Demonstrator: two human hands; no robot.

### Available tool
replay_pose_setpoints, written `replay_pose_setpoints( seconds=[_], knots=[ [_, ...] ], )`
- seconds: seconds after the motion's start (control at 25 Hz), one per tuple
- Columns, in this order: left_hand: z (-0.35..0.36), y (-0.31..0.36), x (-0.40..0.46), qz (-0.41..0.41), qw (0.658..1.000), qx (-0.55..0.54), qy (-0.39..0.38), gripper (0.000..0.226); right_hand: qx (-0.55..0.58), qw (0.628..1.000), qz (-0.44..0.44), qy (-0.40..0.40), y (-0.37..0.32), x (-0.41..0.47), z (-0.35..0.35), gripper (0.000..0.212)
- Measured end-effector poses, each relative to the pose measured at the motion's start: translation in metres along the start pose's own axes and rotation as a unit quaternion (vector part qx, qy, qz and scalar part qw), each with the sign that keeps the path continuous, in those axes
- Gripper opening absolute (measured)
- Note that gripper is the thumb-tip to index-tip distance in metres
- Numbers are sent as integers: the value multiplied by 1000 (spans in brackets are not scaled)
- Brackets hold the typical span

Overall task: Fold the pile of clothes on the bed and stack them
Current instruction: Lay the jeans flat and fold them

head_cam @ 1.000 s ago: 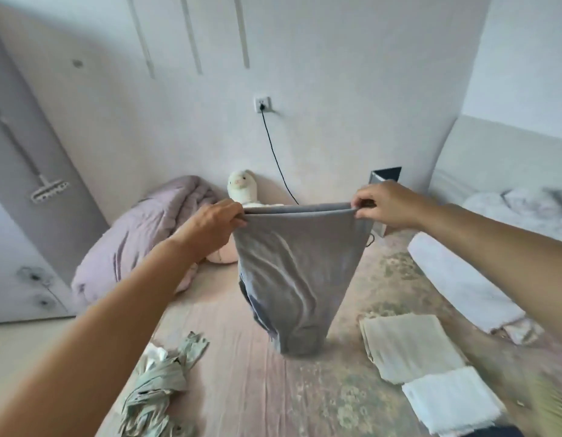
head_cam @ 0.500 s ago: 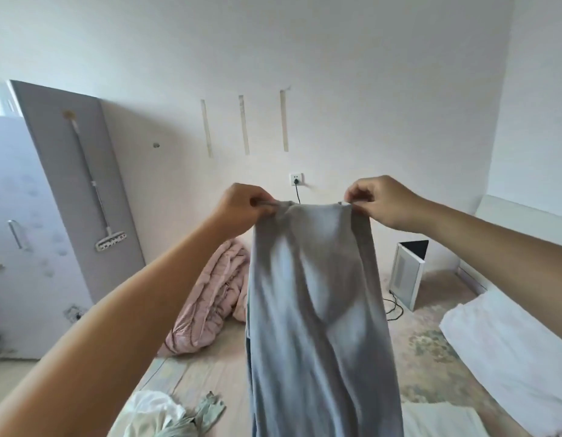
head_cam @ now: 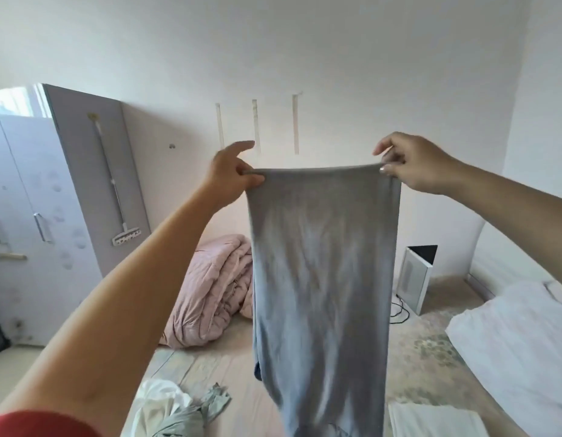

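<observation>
— While both my arms are stretched out in front of me, what do you make of what I've got?

— A long grey-blue knit garment [head_cam: 320, 279], held up by its top edge so it hangs straight down over the bed [head_cam: 229, 383]. How are your hands on it?

— I pinch the left corner of the top hem with my left hand [head_cam: 231, 176], thumb under the edge and the forefinger sticking out straight, free of the cloth. My right hand [head_cam: 412, 165] pinches the right corner between thumb and curled fingers. The hem is pulled taut between them, nearly level.

— And the lower end?

— It runs out of the bottom of the view, so I cannot tell whether it touches the bed. A darker blue bit shows at its left edge, low down.

— What else lies on the bed?

— Below my left arm, a crumpled heap of white and sage-green clothes [head_cam: 175, 411], unfolded. At the lower right, just beside the hanging cloth, the corner of a folded cream-white piece [head_cam: 431, 419]. Further right, a white pillow [head_cam: 519, 348]. Against the wall behind the garment, a bundled pink quilt [head_cam: 210, 288].

— And around the room?

— A grey wardrobe [head_cam: 27, 222] on the left with a mop [head_cam: 115, 190] hanging on its side panel, and a white box-shaped appliance [head_cam: 415, 279] at the head of the bed, its black cable [head_cam: 399, 313] lying coiled beside it.
</observation>
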State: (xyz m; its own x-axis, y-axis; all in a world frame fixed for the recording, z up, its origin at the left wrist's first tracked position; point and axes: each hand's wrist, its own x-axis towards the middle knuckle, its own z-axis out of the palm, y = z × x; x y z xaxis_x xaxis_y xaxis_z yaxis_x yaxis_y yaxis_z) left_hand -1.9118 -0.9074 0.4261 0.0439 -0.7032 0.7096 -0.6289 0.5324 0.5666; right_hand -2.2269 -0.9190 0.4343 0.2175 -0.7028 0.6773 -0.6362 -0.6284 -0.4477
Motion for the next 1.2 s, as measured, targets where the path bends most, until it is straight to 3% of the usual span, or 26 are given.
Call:
replay_pose_setpoints(
  seconds=[0.08,0.16,0.4,0.64,0.8,1.08,1.2],
  knots=[
    [0,4,6,8,996,83,13,25,3,999,-18,35,-1,1,6,24],
    [3,2,8,15,984,175,-17,17,-38,999,-1,2,2,-4,13,23],
    [4,1,19,14,991,133,0,14,-78,996,2,31,3,13,-4,23],
    [23,-15,30,-41,993,84,-68,10,-171,983,31,-67,31,29,9,20],
    [56,-65,25,-132,984,61,-107,18,-204,968,62,-130,68,32,57,18],
    [106,-163,20,-235,963,-1,-136,25,-79,974,151,-149,130,37,144,13],
    [122,-198,24,-249,960,10,-132,27,-98,974,142,-147,152,47,177,13]
  ],
)
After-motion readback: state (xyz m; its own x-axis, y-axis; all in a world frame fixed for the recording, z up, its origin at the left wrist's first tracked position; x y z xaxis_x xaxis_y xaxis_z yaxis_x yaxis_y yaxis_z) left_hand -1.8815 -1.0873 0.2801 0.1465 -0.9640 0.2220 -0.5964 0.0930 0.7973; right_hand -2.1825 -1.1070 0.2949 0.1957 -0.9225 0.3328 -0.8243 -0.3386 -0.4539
